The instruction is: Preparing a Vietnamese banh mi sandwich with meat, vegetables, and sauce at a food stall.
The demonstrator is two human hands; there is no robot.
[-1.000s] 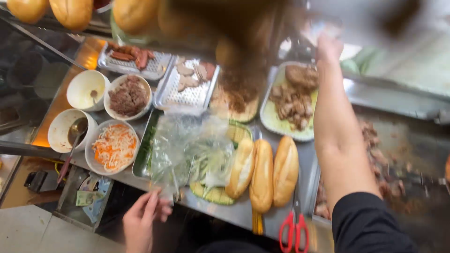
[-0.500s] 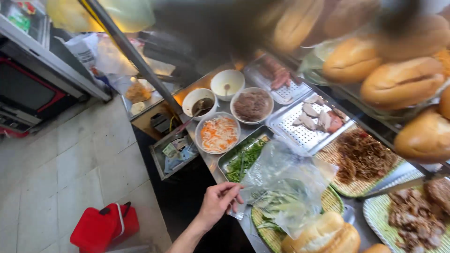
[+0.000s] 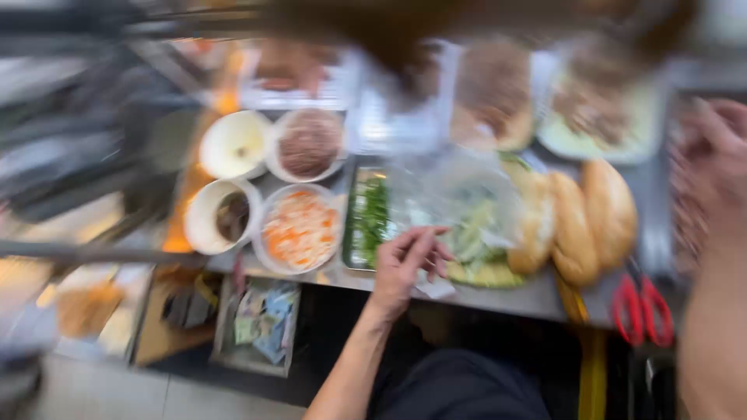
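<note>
The whole view is motion-blurred. My left hand (image 3: 408,260) reaches up to the front edge of the metal counter (image 3: 498,299). Its curled fingers pinch the near edge of a clear plastic bag (image 3: 459,206) holding green and pale vegetables. Right of the bag, three golden bread loaves (image 3: 576,225) lie side by side. My right hand (image 3: 716,159) is at the far right edge, raised over a tray; it is too smeared to tell its fingers or anything in them.
Left of the bag stand a tray of green herbs (image 3: 367,218), a bowl of shredded carrot (image 3: 299,229), a dark sauce bowl (image 3: 222,218) and a minced meat bowl (image 3: 310,144). Meat trays (image 3: 599,109) line the back. Red scissors (image 3: 642,307) hang at the front right.
The camera has swung back to face the counter straight on. My left hand stays at the bag's edge. My right hand has come back into view at the right.
</note>
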